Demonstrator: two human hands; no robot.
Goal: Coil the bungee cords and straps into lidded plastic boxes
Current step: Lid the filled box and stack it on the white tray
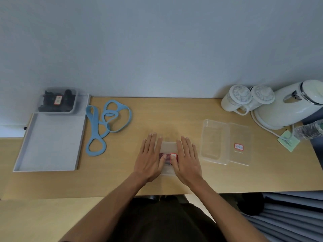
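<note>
A clear lidded plastic box (168, 146) with a red strap coiled inside sits at the table's front middle. My left hand (150, 158) lies flat on its left side and my right hand (187, 160) flat on its right side, fingers straight, both pressing on the lid. A light blue strap (104, 123) lies loose and looped on the table to the left. An empty clear box (214, 141) and its lid (241, 145) with a red label lie to the right. A closed box (57, 100) with black straps stands at the back of a grey tray (50, 144).
Two white lidded mugs (244, 98) and a white kettle (286, 105) with its cord stand at the back right. A plastic bottle (307, 131) and a green paper slip (288, 141) lie at the right edge. A wall rises behind the table.
</note>
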